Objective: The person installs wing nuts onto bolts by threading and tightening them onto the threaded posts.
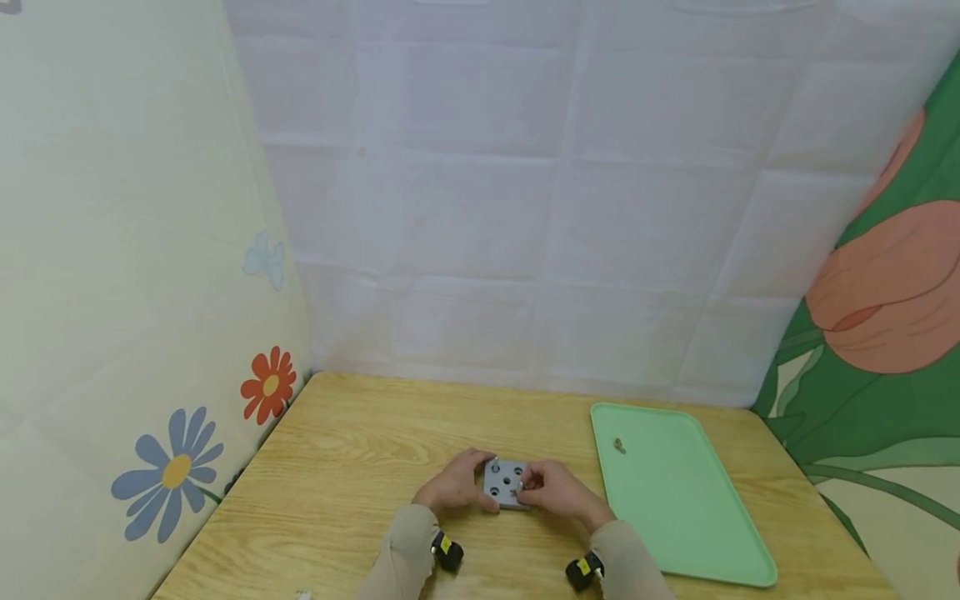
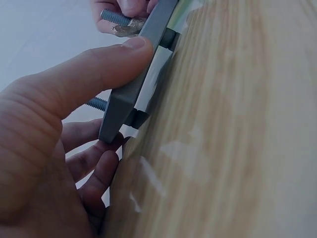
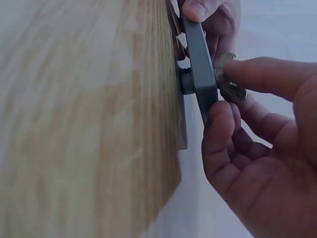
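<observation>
While the left hand grips the grey plate, the right hand pinches a wing nut at the opposite side.
Head view: the plate lies between both hands over the table, with room toward the far edge; the green tray, bearing a brass-coloured piece, bounds the right. Left wrist view: thumb and fingers clasp the rim, likely against twisting, while bolt heads beneath seem to prop it up, leaving fingertip room. Right wrist view: the pinch on the wings probably gives leverage.
</observation>
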### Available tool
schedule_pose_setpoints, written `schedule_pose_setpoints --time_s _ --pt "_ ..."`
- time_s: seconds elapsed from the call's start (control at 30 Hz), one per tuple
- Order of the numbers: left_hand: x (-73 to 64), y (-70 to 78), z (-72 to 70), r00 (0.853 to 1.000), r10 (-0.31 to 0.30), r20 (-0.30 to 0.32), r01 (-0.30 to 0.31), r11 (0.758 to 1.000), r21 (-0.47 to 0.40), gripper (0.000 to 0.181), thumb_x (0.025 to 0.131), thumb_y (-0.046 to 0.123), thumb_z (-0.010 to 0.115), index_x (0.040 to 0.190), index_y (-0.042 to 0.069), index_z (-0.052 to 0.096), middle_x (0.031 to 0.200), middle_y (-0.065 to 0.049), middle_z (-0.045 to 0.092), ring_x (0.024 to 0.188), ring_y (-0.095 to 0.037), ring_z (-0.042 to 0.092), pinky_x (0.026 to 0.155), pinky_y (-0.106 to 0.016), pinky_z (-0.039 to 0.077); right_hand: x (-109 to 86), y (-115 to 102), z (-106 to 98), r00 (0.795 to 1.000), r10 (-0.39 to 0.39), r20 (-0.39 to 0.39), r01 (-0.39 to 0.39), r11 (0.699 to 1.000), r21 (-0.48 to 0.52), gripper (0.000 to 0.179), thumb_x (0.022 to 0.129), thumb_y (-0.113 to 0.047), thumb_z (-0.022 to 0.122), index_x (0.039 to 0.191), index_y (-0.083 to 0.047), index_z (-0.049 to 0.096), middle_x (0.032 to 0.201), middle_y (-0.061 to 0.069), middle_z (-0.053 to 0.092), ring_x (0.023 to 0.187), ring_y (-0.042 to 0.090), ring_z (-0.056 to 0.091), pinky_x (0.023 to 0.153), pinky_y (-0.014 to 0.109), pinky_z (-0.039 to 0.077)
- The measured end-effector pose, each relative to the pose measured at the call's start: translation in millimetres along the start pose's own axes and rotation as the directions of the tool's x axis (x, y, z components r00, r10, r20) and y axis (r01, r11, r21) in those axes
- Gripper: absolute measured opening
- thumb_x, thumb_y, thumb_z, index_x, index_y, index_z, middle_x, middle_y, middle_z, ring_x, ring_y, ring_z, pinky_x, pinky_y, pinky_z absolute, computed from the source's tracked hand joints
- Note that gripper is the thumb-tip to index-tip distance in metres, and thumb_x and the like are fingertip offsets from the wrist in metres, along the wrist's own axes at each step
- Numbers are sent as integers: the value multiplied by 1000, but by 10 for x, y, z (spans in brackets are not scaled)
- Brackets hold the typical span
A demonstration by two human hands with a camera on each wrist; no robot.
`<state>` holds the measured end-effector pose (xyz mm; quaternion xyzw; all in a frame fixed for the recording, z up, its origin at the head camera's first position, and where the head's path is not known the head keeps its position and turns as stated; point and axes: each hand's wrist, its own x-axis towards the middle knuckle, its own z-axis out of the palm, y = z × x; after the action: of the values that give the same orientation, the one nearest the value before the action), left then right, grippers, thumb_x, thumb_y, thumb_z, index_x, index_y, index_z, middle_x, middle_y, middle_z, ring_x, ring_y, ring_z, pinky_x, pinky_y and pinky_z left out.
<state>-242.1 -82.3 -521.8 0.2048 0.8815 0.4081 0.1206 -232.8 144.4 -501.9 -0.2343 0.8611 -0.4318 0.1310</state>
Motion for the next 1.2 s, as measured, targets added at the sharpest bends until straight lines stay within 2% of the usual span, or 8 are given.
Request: schedule_pose_setpoints --time_s 0.1,0.23,0.33,0.5,0.67,1.0,1.2 --pt "-4 -1 -3 1000 -3 3 3 1000 2 82 68 32 84 137 11 47 131 -4 47 122 -25 41 102 -46 33 4 27 3 1000 24 5 -25 999 41 6 82 1 59 84 -5 62 75 1 56 66 14 50 54 24 41" --pt "-2 2 -8 1000 -1 3 1 1000 -4 82 68 31 85 137 11 47 130 -3 48 121 -25 42 102 -45 33 12 44 -7 999 52 13 -53 991 126 18 88 5 45 84 -3 61 74 0 54 63 12 49 54 23 41" --pt "-4 11 -7 1000 -4 4 4 1000 -11 81 68 30 85 137 11 47 129 -3 48 121 -25 42 102 -46 33 8 34 -16 998 55 17 -57 987 151 21 91 4 42 83 -3 61 71 -1 53 62 11 48 54 23 40" --pt "-6 8 -7 1000 -8 6 8 1000 -4 81 68 30 85 137 11 47 130 -4 47 122 -25 42 103 -45 32 2 10 -11 998 66 12 -67 991 118 14 88 3 50 85 -3 62 72 0 54 62 12 48 54 23 40" --pt "-11 17 -10 1000 -1 2 1 1000 -1 81 67 30 85 137 11 47 131 -4 47 122 -25 41 102 -45 33 1 11 -15 999 36 16 -37 997 62 5 82 -1 60 86 -3 62 75 0 57 67 13 51 56 24 42" --pt "-24 27 -16 1000 3 -2 -3 1000 -15 81 67 29 85 137 11 47 129 -4 48 121 -26 42 101 -46 34 7 -2 -22 1000 2 8 -2 999 34 16 82 -9 70 96 -8 65 78 0 56 69 14 50 57 25 41" --pt "-24 25 -16 1000 -5 1 5 1000 -15 82 67 29 85 137 11 47 130 -4 47 121 -26 42 101 -46 34 10 -27 -19 1000 -6 20 6 1000 15 10 82 -11 72 87 -8 64 76 -1 57 70 14 51 58 25 41"
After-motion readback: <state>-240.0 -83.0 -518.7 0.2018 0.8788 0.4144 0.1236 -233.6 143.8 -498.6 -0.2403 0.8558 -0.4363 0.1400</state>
